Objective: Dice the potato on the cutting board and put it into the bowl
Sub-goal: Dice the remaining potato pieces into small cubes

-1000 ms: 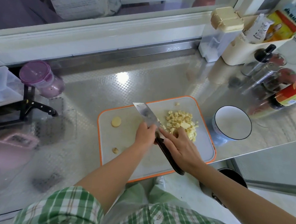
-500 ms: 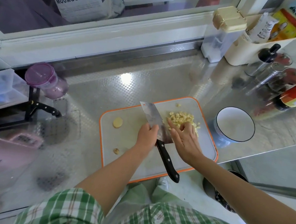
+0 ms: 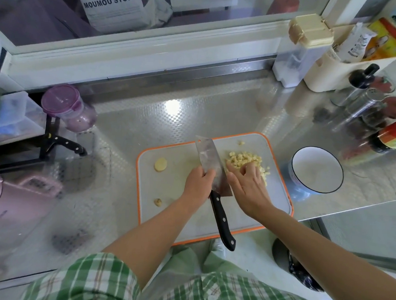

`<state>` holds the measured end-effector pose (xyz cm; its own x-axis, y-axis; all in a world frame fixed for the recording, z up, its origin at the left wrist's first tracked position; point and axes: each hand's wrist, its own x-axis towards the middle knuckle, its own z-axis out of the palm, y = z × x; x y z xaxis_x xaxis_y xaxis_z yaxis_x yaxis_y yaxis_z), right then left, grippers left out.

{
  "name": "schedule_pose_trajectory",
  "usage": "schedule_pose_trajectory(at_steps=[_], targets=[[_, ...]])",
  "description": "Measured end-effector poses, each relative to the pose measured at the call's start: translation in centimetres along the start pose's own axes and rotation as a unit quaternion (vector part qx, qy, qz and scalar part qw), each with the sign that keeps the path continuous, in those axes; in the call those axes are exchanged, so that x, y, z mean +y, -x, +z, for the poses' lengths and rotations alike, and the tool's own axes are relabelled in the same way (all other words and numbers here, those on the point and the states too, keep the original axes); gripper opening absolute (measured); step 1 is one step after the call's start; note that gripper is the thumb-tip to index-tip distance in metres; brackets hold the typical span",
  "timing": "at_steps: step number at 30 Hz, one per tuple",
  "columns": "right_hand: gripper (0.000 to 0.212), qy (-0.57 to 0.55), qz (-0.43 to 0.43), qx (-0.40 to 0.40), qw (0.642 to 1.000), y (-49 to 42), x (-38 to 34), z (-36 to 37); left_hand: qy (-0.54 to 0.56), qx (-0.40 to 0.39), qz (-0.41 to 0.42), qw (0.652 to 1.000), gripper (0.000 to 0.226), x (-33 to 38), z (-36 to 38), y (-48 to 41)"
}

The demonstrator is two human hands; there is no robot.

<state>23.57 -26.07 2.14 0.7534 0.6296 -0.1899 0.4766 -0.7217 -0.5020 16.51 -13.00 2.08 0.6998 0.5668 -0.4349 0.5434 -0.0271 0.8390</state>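
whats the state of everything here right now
diced potato: piled on cutting board, none in bowl
bowl: upright, empty
cleaver: on board, handle free
left hand: grips cleaver blade
right hand: fingers resting on diced potato
potato slice: uncut, board's left
purple jar: lid on

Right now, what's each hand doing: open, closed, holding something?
Left hand: grips the cleaver by its blade.
Right hand: open, fingers resting on the diced potato.

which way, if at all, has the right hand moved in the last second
Yes: the right hand moved from the knife handle up the cutting board onto the diced potato.
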Motion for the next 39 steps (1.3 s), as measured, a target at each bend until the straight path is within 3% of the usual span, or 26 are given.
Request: schedule_pose_trajectory(at_steps=[3,6,8,10,12,14,17,19,21,24,27,31,35,39], targets=[[0.07,-0.058,-0.028,-0.019,0.998,0.6,-0.4,-0.5,-0.01,0.022,-0.018,1.0,0.032,-0.1,0.0,-0.4],[0.066,-0.098,-0.071,-0.155,0.98,1.5,-1.6,-1.2,-0.043,0.047,-0.033,0.997,0.023,-0.1,0.2,-0.8],[0.075,-0.095,-0.092,-0.21,0.969,2.1,-2.3,-1.4,-0.057,0.061,-0.027,0.996,0.027,0.2,0.4,-0.7],[0.07,-0.125,-0.068,-0.177,0.974,2.4,-2.3,-1.5,-0.04,0.041,-0.002,0.998,0.033,0.7,0.8,-0.5],[0.048,-0.256,0.037,-0.109,0.96,2.1,-2.0,-1.7,0.012,0.006,0.021,1.0,0.041,1.6,1.3,0.0],[0.025,-0.469,0.144,-0.064,0.869,1.8,-1.7,-2.3,-0.019,0.008,0.083,0.996,0.049,1.7,1.9,0.2],[0.023,-0.653,0.219,-0.026,0.725,1.2,-0.8,-3.5,-0.165,0.045,0.213,0.962,0.059,0.7,2.2,0.3],[0.026,-0.705,0.243,-0.025,0.666,0.9,-0.2,-4.0,-0.235,0.055,0.284,0.928,0.051,0.4,2.2,0.5],[0.025,-0.727,0.243,-0.03,0.641,1.0,0.2,-4.2,-0.286,0.02,0.323,0.902,0.047,0.4,2.8,0.7],[0.023,-0.736,0.238,-0.035,0.632,1.3,0.9,-4.0,-0.35,0.004,0.319,0.881,0.049,0.4,3.7,0.6],[0.026,-0.726,0.244,-0.038,0.642,1.6,1.3,-4.0,-0.376,0.045,0.252,0.89,0.06,0.7,3.7,0.3],[0.026,-0.709,0.232,-0.041,0.665,1.8,1.4,-4.4,-0.392,0.009,0.265,0.881,0.063,1.3,4.3,0.2],[0.026,-0.702,0.241,-0.035,0.67,1.8,1.6,-4.6,-0.405,0.043,0.189,0.893,0.081,1.6,4.3,-0.2],[0.02,-0.694,0.232,-0.039,0.68,1.7,1.8,-4.7,-0.358,-0.037,0.294,0.885,0.068,2.0,4.7,0.3]])
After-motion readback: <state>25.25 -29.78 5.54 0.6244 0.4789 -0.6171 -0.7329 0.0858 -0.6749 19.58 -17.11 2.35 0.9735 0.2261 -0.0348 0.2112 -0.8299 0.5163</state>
